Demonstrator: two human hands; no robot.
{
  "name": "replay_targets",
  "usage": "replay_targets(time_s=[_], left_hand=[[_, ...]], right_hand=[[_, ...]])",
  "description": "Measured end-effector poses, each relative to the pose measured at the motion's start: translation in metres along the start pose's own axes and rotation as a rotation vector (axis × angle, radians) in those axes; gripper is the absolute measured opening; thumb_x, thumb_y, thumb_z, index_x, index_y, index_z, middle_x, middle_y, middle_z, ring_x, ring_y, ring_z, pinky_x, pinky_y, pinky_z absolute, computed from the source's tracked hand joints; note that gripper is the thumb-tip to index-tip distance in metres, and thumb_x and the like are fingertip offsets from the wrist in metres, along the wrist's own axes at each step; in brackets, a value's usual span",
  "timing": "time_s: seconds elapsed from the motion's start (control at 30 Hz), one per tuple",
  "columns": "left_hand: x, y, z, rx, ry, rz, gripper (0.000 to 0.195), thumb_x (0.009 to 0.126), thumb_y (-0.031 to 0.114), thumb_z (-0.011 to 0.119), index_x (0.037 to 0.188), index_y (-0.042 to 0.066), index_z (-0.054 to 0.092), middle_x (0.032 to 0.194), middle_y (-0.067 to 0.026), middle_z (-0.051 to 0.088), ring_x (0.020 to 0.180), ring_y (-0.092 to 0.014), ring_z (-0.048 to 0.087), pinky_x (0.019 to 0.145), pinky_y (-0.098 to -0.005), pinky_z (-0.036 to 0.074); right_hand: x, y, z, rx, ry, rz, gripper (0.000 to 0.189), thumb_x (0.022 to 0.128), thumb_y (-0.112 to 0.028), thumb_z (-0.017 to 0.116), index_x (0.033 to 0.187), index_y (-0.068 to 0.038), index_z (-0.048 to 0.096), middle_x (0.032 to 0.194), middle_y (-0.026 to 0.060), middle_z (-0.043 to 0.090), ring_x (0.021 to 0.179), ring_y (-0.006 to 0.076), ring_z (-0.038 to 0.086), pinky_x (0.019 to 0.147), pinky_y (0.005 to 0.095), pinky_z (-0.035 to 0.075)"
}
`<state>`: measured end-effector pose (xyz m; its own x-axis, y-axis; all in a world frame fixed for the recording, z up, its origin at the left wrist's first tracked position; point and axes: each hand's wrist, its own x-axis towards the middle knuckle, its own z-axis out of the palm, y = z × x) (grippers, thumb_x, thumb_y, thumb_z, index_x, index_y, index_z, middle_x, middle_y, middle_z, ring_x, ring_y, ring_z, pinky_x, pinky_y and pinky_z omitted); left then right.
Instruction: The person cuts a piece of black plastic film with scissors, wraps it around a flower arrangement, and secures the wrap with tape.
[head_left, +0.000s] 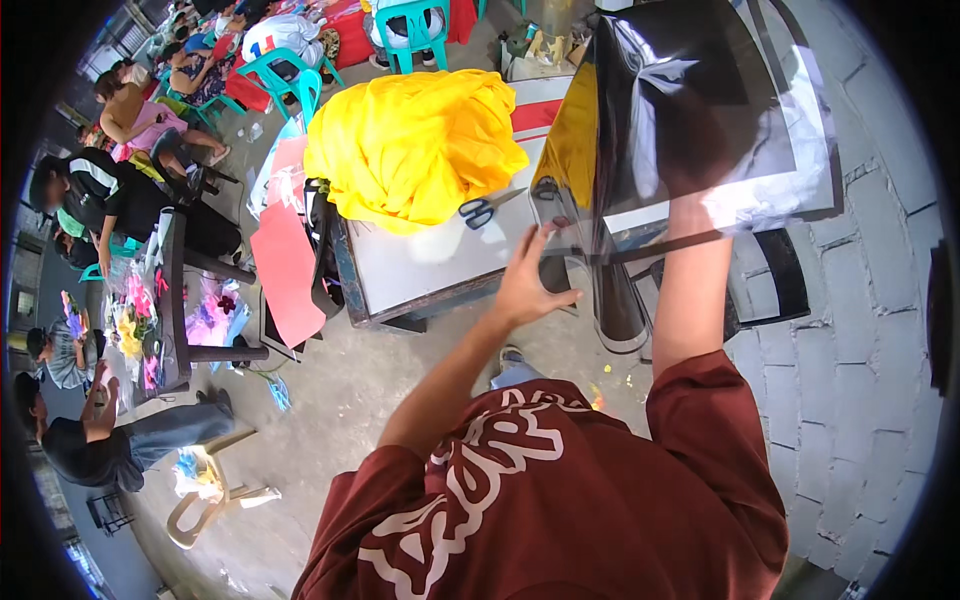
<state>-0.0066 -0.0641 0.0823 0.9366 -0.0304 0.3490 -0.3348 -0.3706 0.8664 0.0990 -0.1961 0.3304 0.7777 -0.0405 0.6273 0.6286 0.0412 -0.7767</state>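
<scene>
My left hand (529, 281) is at the front edge of the white-topped table (420, 274), its fingers spread beside the lower left corner of a glossy, partly see-through plastic sheet (645, 150) with dark borders. Whether the fingertips touch the sheet is unclear. My right forearm reaches up behind the sheet, and my right hand (694, 150) shows only dimly through it, so its grip is hidden. Black-handled scissors (477, 214) lie on the table, left of the sheet. A large heap of yellow cloth (416, 146) rests on the table behind them.
Pink sheet material (285, 262) hangs left of the table. A grey block wall (862, 300) stands at the right, with a dark chair (780, 274) near it. People work at a flower-covered table (176, 300) on the left. A beige plastic chair (202, 502) is at the lower left.
</scene>
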Motion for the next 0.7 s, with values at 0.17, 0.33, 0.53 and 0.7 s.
replay_targets(time_s=[0.17, 0.33, 0.53, 0.7], left_hand=[[-0.002, -0.026, 0.000, 0.007, 0.101, -0.009, 0.050, 0.070, 0.020, 0.079, 0.111, 0.001, 0.059, 0.125, -0.0187, 0.057, 0.114, -0.037, 0.054, 0.096, -0.0417, 0.045], [-0.001, 0.032, -0.007, 0.182, 0.217, 0.019, 0.068, 0.069, 0.020, 0.079, 0.129, 0.002, 0.052, 0.134, -0.0226, 0.048, 0.125, -0.038, 0.047, 0.105, -0.0417, 0.040], [0.004, -0.007, 0.005, 0.024, 0.526, 0.001, 0.014, 0.081, -0.001, 0.062, 0.095, -0.001, 0.057, 0.099, -0.0187, 0.066, 0.098, -0.036, 0.062, 0.091, -0.0411, 0.046], [0.008, -0.016, -0.075, 0.166, 0.785, -0.024, 0.006, 0.092, 0.005, 0.053, 0.092, -0.001, 0.055, 0.091, -0.0147, 0.062, 0.089, -0.027, 0.060, 0.087, -0.0355, 0.046]], right_hand=[[-0.001, -0.005, -0.009, 0.022, -0.018, -0.013, 0.036, 0.085, -0.018, 0.069, 0.114, 0.001, 0.061, 0.105, 0.0083, 0.064, 0.096, 0.0174, 0.060, 0.087, 0.0318, 0.048], [-0.009, 0.010, -0.012, 0.036, 0.001, -0.020, 0.039, 0.086, -0.021, 0.068, 0.117, 0.001, 0.060, 0.108, 0.0091, 0.064, 0.098, 0.0182, 0.060, 0.089, 0.0325, 0.048], [-0.022, 0.015, 0.001, 0.044, -0.021, -0.060, 0.042, 0.087, -0.024, 0.066, 0.120, 0.001, 0.059, 0.111, 0.0101, 0.063, 0.101, 0.0192, 0.060, 0.091, 0.0334, 0.047], [-0.017, 0.017, -0.026, -0.152, -0.126, -0.210, 0.044, 0.088, -0.026, 0.065, 0.122, 0.002, 0.059, 0.114, 0.0109, 0.062, 0.104, 0.0200, 0.059, 0.093, 0.0342, 0.047]])
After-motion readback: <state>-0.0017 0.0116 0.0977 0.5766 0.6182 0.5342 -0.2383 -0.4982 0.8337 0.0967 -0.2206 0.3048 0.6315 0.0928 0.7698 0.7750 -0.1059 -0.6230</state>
